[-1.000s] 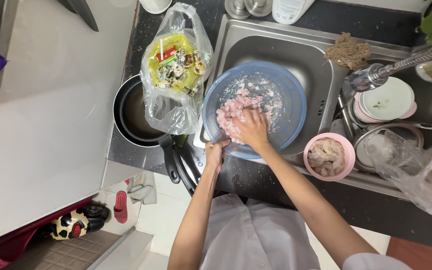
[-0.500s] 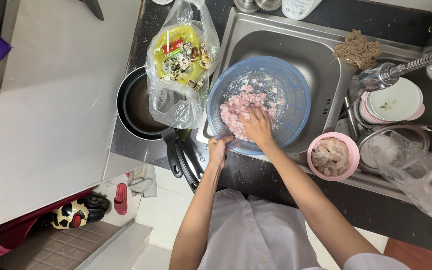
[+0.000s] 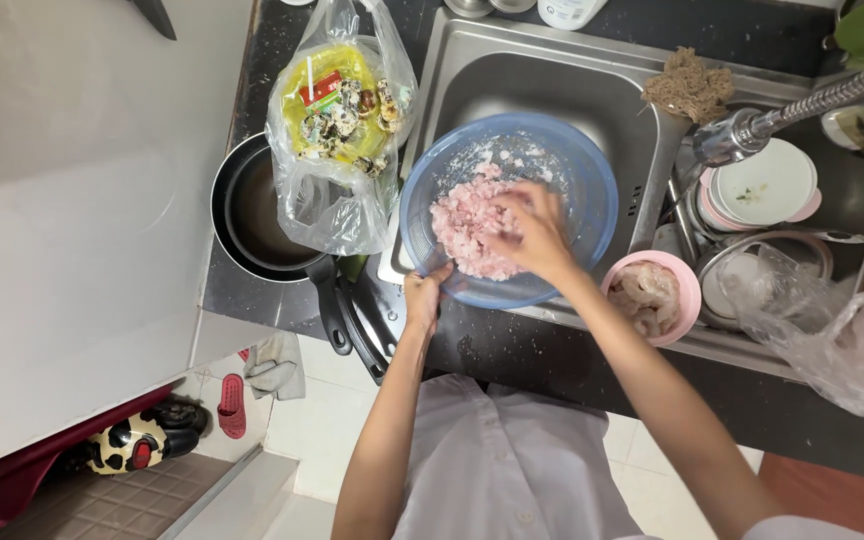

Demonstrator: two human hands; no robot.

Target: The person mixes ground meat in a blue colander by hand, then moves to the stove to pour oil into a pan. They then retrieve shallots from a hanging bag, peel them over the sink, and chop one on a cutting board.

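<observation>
Left hand (image 3: 422,300) pinches near rim of blue bowl (image 3: 592,200) overhanging sink edge (image 3: 652,180); right hand (image 3: 532,235), loosely curled, blurred, in minced meat (image 3: 462,225); pan (image 3: 252,215) crowds left.

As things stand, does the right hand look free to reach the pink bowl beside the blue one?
Probably yes: the right hand is in the blue bowl, the pink bowl stands just beside it, nothing between.

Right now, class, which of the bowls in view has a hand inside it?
The big blue bowl holding pink minced meat at the sink's edge: the right hand is in it, the left hand grips its rim. The small pink bowl beside it is untouched.
</observation>
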